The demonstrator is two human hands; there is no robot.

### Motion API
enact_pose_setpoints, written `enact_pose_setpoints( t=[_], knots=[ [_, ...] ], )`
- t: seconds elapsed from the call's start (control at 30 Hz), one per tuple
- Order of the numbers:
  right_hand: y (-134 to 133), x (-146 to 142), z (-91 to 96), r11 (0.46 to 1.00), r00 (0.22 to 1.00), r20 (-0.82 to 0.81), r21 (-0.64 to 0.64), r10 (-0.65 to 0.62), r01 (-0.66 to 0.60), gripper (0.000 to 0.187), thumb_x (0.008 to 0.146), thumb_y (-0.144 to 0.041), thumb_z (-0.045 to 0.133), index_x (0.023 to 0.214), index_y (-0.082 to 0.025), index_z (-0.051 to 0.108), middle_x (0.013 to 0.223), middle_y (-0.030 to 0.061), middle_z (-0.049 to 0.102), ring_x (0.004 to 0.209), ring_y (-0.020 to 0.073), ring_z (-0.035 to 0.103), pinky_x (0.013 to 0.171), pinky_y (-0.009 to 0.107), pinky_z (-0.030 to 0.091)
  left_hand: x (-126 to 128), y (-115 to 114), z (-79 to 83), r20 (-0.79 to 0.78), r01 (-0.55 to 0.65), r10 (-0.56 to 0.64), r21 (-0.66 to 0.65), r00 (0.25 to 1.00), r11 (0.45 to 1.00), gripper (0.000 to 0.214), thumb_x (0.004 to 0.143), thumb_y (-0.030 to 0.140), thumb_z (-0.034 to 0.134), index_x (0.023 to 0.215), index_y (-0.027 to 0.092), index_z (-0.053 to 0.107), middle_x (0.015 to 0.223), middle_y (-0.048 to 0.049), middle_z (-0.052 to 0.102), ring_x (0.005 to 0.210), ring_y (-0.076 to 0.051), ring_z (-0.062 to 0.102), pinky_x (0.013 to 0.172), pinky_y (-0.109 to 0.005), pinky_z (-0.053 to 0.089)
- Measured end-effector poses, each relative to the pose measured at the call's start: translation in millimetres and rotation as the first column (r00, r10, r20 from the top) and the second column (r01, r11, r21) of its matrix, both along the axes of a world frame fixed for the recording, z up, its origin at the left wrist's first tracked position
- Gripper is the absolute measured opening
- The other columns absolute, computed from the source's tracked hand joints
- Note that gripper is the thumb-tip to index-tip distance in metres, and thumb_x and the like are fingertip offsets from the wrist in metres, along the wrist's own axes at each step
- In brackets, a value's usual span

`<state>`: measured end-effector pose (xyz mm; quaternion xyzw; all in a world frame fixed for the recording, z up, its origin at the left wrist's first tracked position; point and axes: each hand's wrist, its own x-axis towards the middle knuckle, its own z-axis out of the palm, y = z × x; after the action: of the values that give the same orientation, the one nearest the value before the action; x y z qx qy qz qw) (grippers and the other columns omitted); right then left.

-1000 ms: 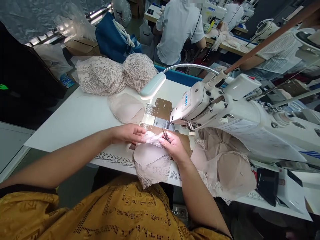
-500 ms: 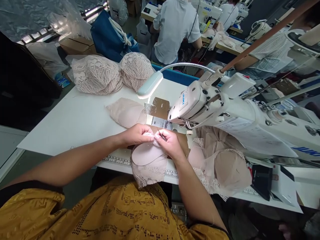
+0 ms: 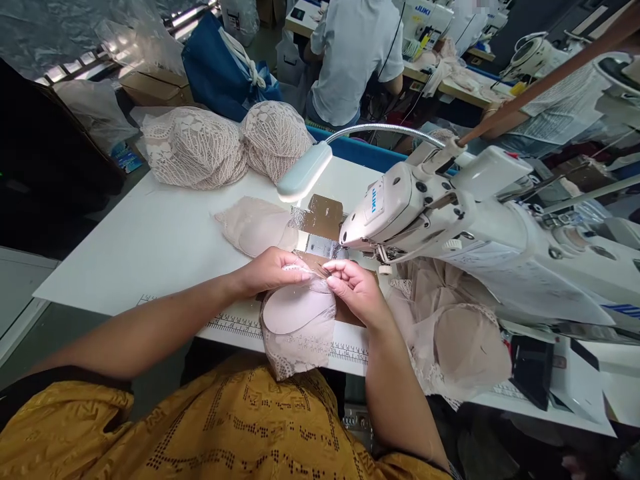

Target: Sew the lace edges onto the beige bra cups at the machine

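Beyond our hands, a sewing machine [image 3: 400,200] stands at two o'clock; our left hand [image 3: 267,270] pinches a pale cup [image 3: 297,310], our right hand [image 3: 357,287] a slim dark tool [image 3: 321,269].

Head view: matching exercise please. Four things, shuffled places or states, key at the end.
Things
1. left hand
2. lamp head
3. blue bag
4. near sewing machine

Places or states
A. at the end of a bent silver arm
B. white, marked with a blue JUKI logo
C. pinching the upper edge of the cup piece
D. on the far side of the lace stacks, beyond the tabletop

Pairs: 1-C, 2-A, 3-D, 4-B
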<state>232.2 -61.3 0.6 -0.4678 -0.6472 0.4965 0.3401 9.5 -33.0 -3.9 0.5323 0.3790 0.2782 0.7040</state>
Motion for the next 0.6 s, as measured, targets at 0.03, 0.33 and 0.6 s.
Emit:
enact_pose_setpoints(
  t=[0.03, 0.33, 0.6],
  knots=[
    [0.2, 0.3, 0.8, 1.0, 0.999, 0.029, 0.008, 0.013, -0.014, 0.024, 0.085, -0.038, 0.064, 0.104, -0.022, 0.065, 0.087, 0.0012, 0.063, 0.077, 0.0147, 0.058, 0.072, 0.029, 0.046, -0.2, 0.3, -0.1, -0.01, -0.002, 0.003, 0.007, 1.0, 1.0, 0.021, 0.074, 0.032, 0.075, 0.084, 0.013, 0.075, 0.081, -0.0042, 0.071, 0.075, -0.014, 0.061, 0.068, -0.023, 0.048],
    [1.2, -8.4, 5.5, 0.991, 0.989, 0.116, 0.086, 0.092, -0.103, 0.018, 0.084, -0.03, 0.066, 0.099, -0.021, 0.069, 0.096, 0.0033, 0.07, 0.087, 0.0179, 0.064, 0.078, 0.031, 0.05, -3.8, 2.2, -0.1, -0.092, 0.078, -0.073, 0.062, 0.993, 0.995, 0.025, 0.075, 0.032, 0.073, 0.091, 0.013, 0.077, 0.087, -0.0061, 0.073, 0.082, -0.017, 0.063, 0.071, -0.023, 0.047],
    [-0.8, -16.5, 5.3, 0.982, 0.986, 0.143, 0.16, 0.082, -0.105, 0.015, 0.087, -0.026, 0.062, 0.099, -0.022, 0.071, 0.095, 0.0025, 0.072, 0.085, 0.0166, 0.065, 0.075, 0.03, 0.05, -3.2, 2.0, 0.9, -0.112, 0.125, -0.119, 0.052, 0.987, 0.991, 0.028, 0.075, 0.037, 0.071, 0.086, 0.011, 0.075, 0.076, -0.0034, 0.067, 0.073, -0.014, 0.058, 0.063, -0.022, 0.043]
  ],
)
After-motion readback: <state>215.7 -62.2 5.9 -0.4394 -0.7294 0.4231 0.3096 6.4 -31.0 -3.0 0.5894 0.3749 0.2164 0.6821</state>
